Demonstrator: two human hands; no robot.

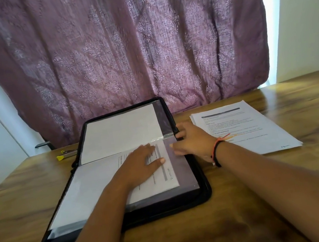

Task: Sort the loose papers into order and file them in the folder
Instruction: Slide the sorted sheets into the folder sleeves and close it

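The black zip folder (206,190) lies open on the wooden worktop (273,190), its far half propped against a purple curtain (119,42). A blank white page (120,132) sits in that far half. In the near half a printed sheet (157,185) lies under a clear sleeve.

The left hand (140,162) rests flat on this sheet. Its fingers (146,149) are straight and spread, pressing the paper down near the fold and holding nothing.

The right hand (193,139), with a dark and red bracelet (216,151) at the wrist, is at the folder's right edge. Its thumb (176,145) lies on the strip of sleeve just beside the printed sheet, and its fingers bend over the zip rim. Whether they have hold of the sleeve or the rim I cannot tell.

The loose papers (267,135) lie in a stack on the worktop just right of the folder, partly under the right wrist. A small yellow-tipped object (60,158) lies behind the folder's left side.
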